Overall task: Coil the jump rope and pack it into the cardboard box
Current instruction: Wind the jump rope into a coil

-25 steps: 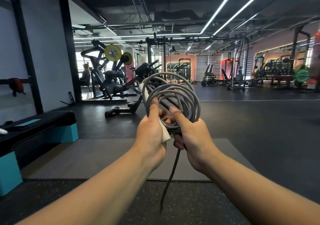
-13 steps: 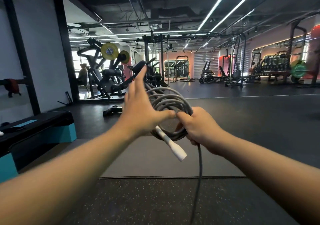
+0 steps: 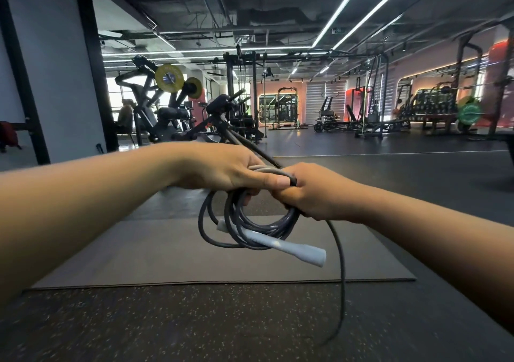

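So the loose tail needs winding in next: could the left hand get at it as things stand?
Probably not yet: the left hand is closed on the coil, and the tail hangs beyond the right hand.

The jump rope (image 3: 250,222) is dark grey with a pale grey-white handle (image 3: 281,243); the mat (image 3: 139,253) is brown, the floor (image 3: 194,325) black-speckled.
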`<action>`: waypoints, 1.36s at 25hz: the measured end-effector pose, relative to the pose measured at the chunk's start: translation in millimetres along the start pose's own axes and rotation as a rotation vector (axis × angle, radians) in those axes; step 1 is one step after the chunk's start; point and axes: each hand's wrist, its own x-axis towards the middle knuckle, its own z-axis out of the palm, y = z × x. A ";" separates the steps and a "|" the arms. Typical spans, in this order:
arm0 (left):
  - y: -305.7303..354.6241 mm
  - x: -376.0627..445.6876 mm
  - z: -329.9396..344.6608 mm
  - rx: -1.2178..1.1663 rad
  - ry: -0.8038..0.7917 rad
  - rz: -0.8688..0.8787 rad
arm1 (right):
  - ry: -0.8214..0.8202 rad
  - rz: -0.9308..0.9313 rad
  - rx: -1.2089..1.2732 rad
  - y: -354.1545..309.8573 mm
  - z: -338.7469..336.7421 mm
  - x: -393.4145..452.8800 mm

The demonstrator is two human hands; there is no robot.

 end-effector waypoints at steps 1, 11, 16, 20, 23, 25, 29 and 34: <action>-3.9 -0.9 3.9 0.036 0.047 0.025 | -0.006 -0.008 0.005 0.6 1.0 0.3; -27.6 -11.6 5.5 0.038 0.280 0.097 | -0.075 -0.033 0.314 -0.6 -19.4 1.7; -38.8 -19.2 14.1 -0.489 0.437 0.191 | -0.001 -0.027 0.419 8.5 -23.5 -14.7; -37.5 -12.7 26.6 -1.017 0.553 0.188 | 0.032 0.043 0.716 12.1 -6.8 -21.5; -27.8 -0.2 40.1 -1.284 0.673 0.113 | 0.009 0.034 1.043 5.0 11.6 -18.3; -18.7 10.3 49.8 -1.453 0.806 0.047 | 0.076 -0.003 1.048 -6.0 22.2 -16.9; -4.3 24.7 63.4 -1.600 1.043 -0.079 | 0.430 -0.020 0.974 -26.0 38.8 -15.5; -3.2 27.3 78.0 -1.600 1.059 -0.057 | 0.599 0.303 0.944 -28.8 50.7 3.9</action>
